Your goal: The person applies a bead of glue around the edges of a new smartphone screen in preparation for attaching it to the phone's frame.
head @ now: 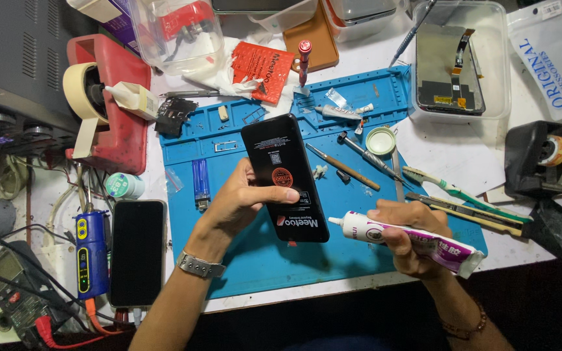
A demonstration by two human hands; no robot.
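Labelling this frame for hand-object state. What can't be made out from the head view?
- Underside of the black phone screen: faces down; left hand covers its left edge.
- Glue tube middle: wrapped by right hand; its nozzle is too small to show any glue coming out.
- Second phone: bottom end hidden behind cables.
- Clear tray: top cut by frame edge.

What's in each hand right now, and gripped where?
Left hand holds the black phone by its lower half, thumb across its face. Right hand grips the white glue tube around its middle.
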